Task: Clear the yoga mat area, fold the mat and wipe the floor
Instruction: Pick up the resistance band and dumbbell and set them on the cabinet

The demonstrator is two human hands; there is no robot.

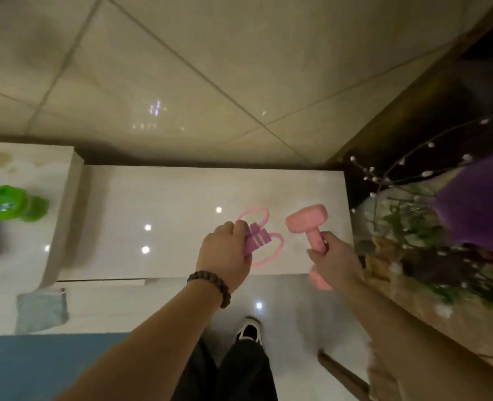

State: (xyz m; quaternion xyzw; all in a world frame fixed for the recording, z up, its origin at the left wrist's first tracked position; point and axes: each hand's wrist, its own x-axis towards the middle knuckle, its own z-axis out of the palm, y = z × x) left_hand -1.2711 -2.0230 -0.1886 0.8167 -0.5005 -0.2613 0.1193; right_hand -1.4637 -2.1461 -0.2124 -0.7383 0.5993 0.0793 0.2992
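Two hands clamped: left (225, 250) on pink looped band (258, 241), right (333, 259) on pink dumbbell (311, 227).

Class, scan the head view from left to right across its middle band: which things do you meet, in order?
Green bottle → left hand holding a pink grip trainer → pink dumbbell held by the right hand → vase of twigs → purple flowers.
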